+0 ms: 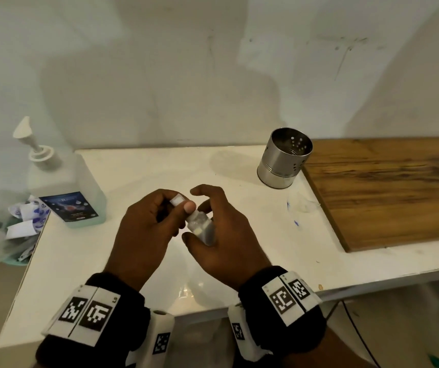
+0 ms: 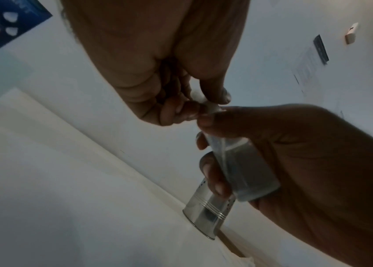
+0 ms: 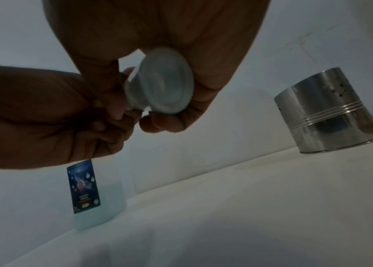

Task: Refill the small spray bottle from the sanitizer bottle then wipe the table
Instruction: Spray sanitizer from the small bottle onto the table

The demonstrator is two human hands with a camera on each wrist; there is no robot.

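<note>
A small clear spray bottle [image 1: 200,227] is held above the middle of the white table [image 1: 138,171]. My right hand [image 1: 221,229] grips its body [image 2: 244,169], fingers curled round it; its round base [image 3: 164,81] faces the right wrist camera. My left hand [image 1: 149,221] pinches the white spray cap [image 1: 178,201] at the bottle's top between thumb and fingers [image 2: 215,94]. The big sanitizer bottle [image 1: 75,192], pale blue-green with a white pump [image 1: 31,142] and a dark blue label [image 3: 83,187], stands at the table's far left corner.
A perforated steel cup [image 1: 283,158] stands at the back right of the white top, beside a wooden board [image 1: 388,189]. A bin with crumpled paper [image 1: 16,227] sits off the left edge. Blue specks [image 1: 296,223] mark the table near the board. A wall rises behind.
</note>
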